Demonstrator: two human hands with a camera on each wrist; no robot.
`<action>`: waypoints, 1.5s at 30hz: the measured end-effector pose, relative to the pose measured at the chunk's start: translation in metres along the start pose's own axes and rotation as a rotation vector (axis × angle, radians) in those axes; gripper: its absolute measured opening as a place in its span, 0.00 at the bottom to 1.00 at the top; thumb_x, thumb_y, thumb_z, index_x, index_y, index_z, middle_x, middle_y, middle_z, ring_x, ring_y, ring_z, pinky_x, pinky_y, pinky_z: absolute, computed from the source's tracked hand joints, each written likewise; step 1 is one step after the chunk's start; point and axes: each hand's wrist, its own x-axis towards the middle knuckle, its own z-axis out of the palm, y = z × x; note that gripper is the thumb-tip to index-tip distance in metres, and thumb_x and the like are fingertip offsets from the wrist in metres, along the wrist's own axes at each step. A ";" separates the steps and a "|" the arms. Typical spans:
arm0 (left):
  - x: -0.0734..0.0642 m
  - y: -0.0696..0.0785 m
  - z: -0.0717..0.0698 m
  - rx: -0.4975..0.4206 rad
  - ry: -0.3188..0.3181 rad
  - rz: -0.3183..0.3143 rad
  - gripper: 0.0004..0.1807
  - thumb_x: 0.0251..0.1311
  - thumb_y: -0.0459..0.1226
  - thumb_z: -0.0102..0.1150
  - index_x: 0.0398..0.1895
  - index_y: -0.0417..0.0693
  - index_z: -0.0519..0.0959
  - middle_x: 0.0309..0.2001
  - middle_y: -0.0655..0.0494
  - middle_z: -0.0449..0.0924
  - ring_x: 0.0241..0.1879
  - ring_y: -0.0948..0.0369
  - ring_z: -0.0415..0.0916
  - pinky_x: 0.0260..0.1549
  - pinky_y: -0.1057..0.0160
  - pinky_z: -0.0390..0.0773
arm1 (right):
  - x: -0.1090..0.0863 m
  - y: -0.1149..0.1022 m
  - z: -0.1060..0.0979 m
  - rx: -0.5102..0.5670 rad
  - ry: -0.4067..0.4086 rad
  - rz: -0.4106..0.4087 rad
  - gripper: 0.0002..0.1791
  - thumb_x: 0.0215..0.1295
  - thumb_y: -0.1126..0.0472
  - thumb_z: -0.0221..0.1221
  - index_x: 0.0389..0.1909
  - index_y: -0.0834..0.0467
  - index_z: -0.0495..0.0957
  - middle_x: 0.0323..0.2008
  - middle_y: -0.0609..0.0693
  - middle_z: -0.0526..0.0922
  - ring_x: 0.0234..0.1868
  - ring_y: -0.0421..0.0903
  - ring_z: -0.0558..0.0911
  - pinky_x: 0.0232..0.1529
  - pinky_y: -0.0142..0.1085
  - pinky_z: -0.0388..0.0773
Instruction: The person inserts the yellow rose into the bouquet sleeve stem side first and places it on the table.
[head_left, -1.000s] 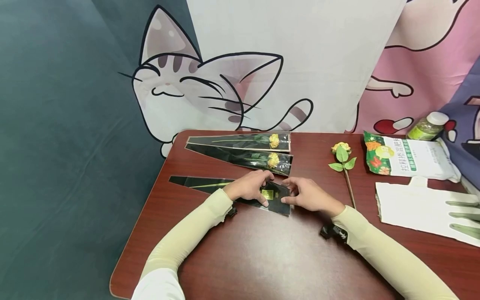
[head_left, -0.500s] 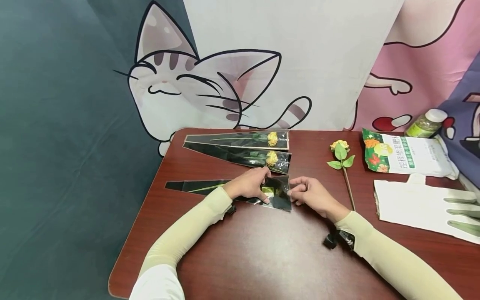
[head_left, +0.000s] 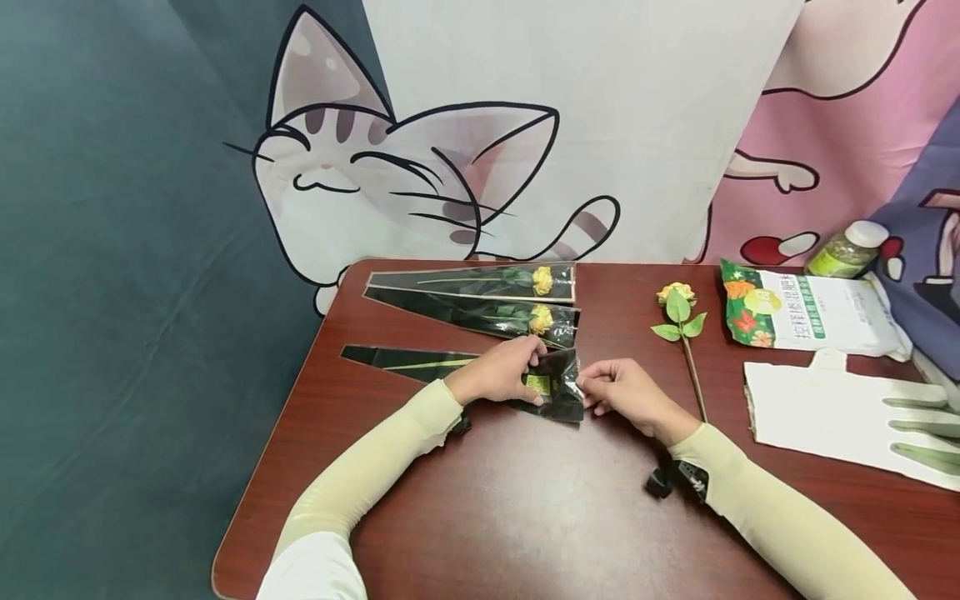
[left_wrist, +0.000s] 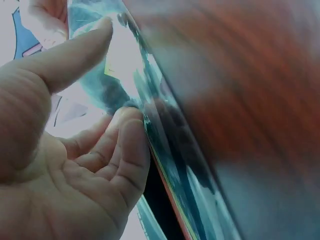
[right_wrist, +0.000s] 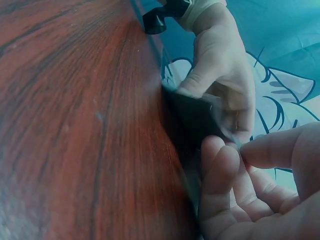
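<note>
A black-and-clear tapering flower sleeve [head_left: 558, 408] lies across the table in the head view, with a green stem-like strip [head_left: 423, 365] along its narrow part and a small yellow label [head_left: 537, 384] near its wide end. My left hand [head_left: 495, 372] holds the sleeve just behind that end, thumb on the near side and fingers on the far side. At the wide edge, my right hand [head_left: 626, 396] pinches the film between thumb and fingertips. The right wrist view shows the dark film [right_wrist: 192, 117] lifted at this pinch. My left palm hides the sleeve's middle.
Two sleeved yellow roses [head_left: 542, 281] lie behind the hands. A loose yellow rose [head_left: 677, 302] with leaves and a brown stem lies right of them. Farther right are a printed white bag [head_left: 817, 312], a lidded jar [head_left: 847, 250] and white gloves [head_left: 832, 408].
My right hand has shifted slightly right and taken the film at the sleeve's wide edge, which now stands puckered. The left hand stays nearly in place; the sleeve's narrow end has swung slightly.
</note>
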 end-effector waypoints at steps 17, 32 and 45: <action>0.001 0.017 0.015 -0.650 0.011 -0.091 0.10 0.74 0.44 0.65 0.42 0.47 0.82 0.35 0.52 0.87 0.32 0.61 0.88 0.34 0.60 0.90 | 0.004 -0.005 0.006 -0.045 0.000 -0.035 0.16 0.74 0.60 0.66 0.49 0.72 0.84 0.28 0.50 0.90 0.29 0.40 0.87 0.27 0.34 0.85; 0.009 0.013 0.024 -0.749 0.097 -0.261 0.18 0.72 0.51 0.67 0.39 0.48 0.76 0.32 0.51 0.85 0.31 0.59 0.87 0.30 0.60 0.89 | 0.009 -0.005 0.009 -0.084 -0.009 -0.057 0.13 0.72 0.62 0.67 0.43 0.71 0.85 0.28 0.50 0.90 0.30 0.41 0.87 0.26 0.34 0.84; 0.010 0.010 0.025 -0.814 0.056 -0.248 0.13 0.76 0.47 0.62 0.43 0.45 0.78 0.35 0.54 0.88 0.33 0.62 0.86 0.31 0.64 0.87 | 0.011 -0.008 0.013 0.060 -0.039 0.057 0.17 0.77 0.59 0.62 0.49 0.72 0.79 0.30 0.50 0.88 0.29 0.42 0.88 0.30 0.35 0.89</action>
